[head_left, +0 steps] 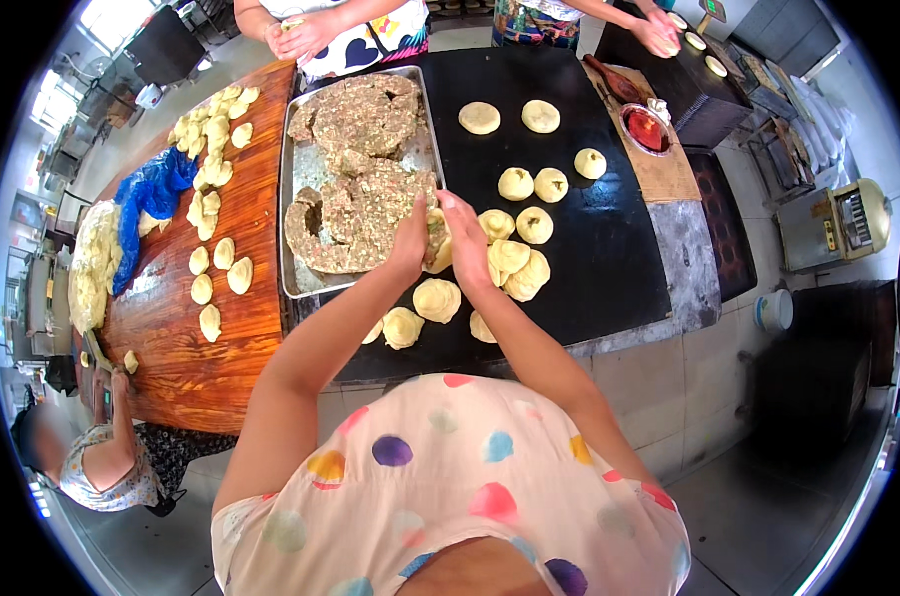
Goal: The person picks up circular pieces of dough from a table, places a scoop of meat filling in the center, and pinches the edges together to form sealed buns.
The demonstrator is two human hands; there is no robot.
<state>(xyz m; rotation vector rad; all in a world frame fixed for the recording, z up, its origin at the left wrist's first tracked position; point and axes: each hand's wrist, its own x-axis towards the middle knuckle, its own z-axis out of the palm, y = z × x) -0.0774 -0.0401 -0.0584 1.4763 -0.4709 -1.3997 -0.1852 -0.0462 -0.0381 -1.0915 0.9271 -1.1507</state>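
Note:
Between my two hands is a filled dough bun (436, 246), with greenish filling showing at its top. My left hand (410, 236) cups its left side, close to the right rim of a metal tray (313, 157) heaped with minced meat filling (355, 219). From the other side my right hand (462, 238) presses against the bun, fingers pointing away from me. Right beside that hand lie overlapping flat dough rounds (509, 260). Nearer to me are pleated dough pieces (436, 299), partly hidden by my forearms. Several gathered buns with small openings (515, 184) sit farther right.
The black tabletop (609, 268) also carries two flattened discs (480, 118). A red-filled bowl (645, 130) stands on cardboard at right. On the wooden table (152, 338) lie dough pieces (201, 289) and blue plastic (142, 209). Co-workers (122, 452) stand left and across.

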